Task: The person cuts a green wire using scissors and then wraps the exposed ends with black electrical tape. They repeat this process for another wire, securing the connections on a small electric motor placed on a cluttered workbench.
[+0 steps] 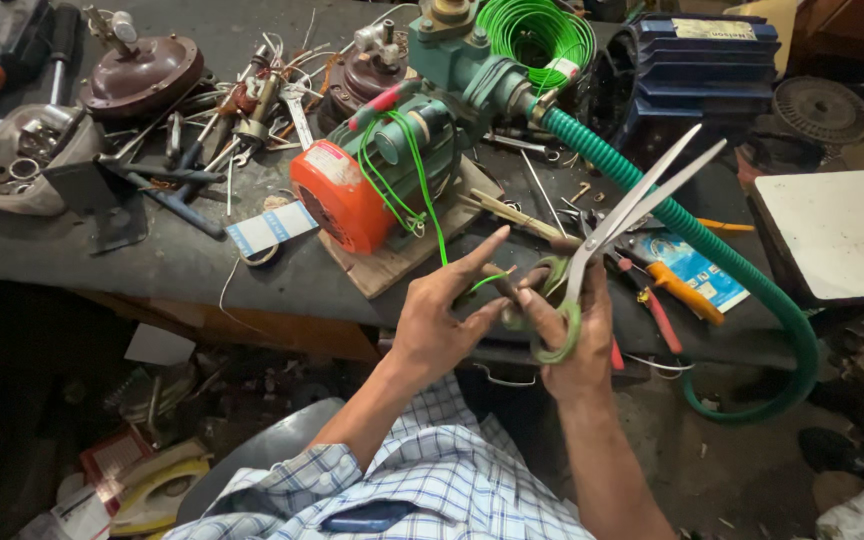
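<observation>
**Hands bring wire and scissors together at the bench edge**

The left hand (449, 310) sits at lower centre of the frame, its fingers pinching a thin green wire (424, 195) near its free end, forefinger stretched out toward the upper right; the right hand (572, 335) is just beside it, closed through the green loops of a pair of scissors (620, 225), whose long pale blades stand parted and point to the upper right. The wire runs up from the pinch to the pump (392, 170), a green motor with an orange end cap on a wooden board at centre, and loops over its body; a coil (537, 35) of the same wire lies at the top centre. Whether the blades touch the wire I cannot tell; the end seems to lie near the scissor handles, not between the blades.

As I judge it, the step in hand is lining up the wire end for a cut or a strip; the next move calls for a taut wire, held clear of the left fingertips, seated between the blades before they close.

A ribbed green hose (712, 255) sweeps from the pump down the right side; loose hand tools litter the dark bench (182, 262) at upper left; a white slab (842, 235) rests at the right edge.
</observation>
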